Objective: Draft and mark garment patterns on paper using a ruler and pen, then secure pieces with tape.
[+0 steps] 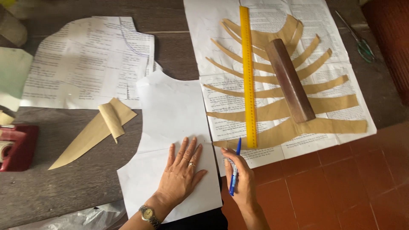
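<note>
Blue pen [234,172] in right hand [240,181] — left hand [181,172] flat on white paper [172,110].

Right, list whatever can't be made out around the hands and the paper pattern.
Head view:
- Blue pen: lower end hidden inside the right hand.
- White pattern sheet: part covered by the left hand.
- Brown strips: crossings hidden under yellow ruler and wooden block.
- Red tape dispenser: cut off by the left edge.

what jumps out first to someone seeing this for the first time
A fan of curved brown paper strips spreads over printed sheets at upper right, pinned under a long yellow ruler and a dark wooden block. Below, the left hand lies flat on a white paper pattern piece, while the right hand holds a blue pen.
</note>
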